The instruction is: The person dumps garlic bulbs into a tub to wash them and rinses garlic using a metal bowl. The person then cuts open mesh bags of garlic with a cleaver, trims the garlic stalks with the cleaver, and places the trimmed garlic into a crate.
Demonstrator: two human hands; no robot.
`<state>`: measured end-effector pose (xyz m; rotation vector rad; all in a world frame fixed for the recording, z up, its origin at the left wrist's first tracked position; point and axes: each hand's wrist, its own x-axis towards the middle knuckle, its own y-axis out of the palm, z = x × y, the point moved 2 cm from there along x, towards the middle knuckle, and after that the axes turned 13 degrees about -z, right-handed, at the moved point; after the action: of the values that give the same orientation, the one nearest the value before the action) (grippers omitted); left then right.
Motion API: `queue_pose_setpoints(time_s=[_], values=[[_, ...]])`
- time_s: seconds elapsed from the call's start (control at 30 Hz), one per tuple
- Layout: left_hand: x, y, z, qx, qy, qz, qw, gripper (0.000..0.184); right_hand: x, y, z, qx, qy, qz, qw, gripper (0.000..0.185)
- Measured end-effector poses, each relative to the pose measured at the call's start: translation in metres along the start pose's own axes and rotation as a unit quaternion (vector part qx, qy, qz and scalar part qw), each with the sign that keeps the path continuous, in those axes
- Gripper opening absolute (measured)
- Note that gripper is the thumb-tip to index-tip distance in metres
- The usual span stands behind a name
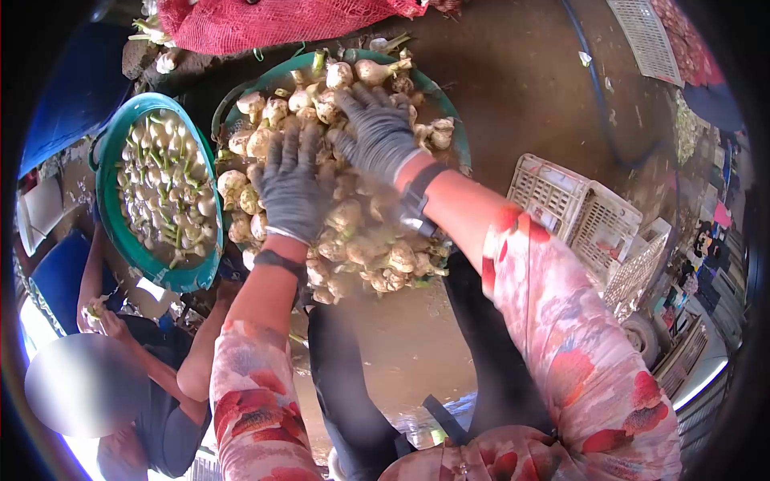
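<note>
Garlic bulbs (345, 216) with dirt on them are heaped in a wide green basin (445, 100). My left hand (293, 188), in a grey glove, lies flat on the left part of the heap with its fingers stretched forward. To its right, my right hand (377, 136), gloved the same way, rests on the bulbs near the back with its fingers spread. Neither hand is closed around a bulb. Part of the heap is hidden under my hands and forearms, and its middle is hazy.
Left of the heap stands a teal tub (108, 188) of small bulbs with green stems. A co-worker (160, 401) sits at the lower left, hands on a bulb. A red mesh sack (265, 24) lies at the back, plastic crates (585, 208) at the right, a blue hose (597, 88) beyond.
</note>
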<state>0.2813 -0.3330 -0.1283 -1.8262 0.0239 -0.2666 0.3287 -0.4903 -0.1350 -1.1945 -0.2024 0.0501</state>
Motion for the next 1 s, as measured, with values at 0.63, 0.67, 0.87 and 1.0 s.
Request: queue_pose_setpoints(time_s=[0.63, 0.67, 0.87, 1.0], values=[[0.026, 0.05, 0.081, 0.056, 0.003, 0.052, 0.997, 0.067, 0.035, 0.001, -0.011, -0.027, -0.106, -0.002, 0.994, 0.049], [0.023, 0.063, 0.09, 0.028, 0.018, 0.022, 0.999, 0.069, 0.02, 0.02, -0.021, -0.032, -0.127, -0.011, 0.991, 0.054], [0.023, 0.046, 0.079, 0.006, 0.007, 0.056, 0.998, 0.068, 0.014, 0.044, -0.027, 0.002, -0.119, 0.074, 0.99, 0.065], [-0.032, -0.012, -0.004, -0.032, -0.014, 0.057, 0.998, 0.066, -0.056, -0.019, 0.013, 0.032, -0.135, 0.101, 0.985, 0.061]])
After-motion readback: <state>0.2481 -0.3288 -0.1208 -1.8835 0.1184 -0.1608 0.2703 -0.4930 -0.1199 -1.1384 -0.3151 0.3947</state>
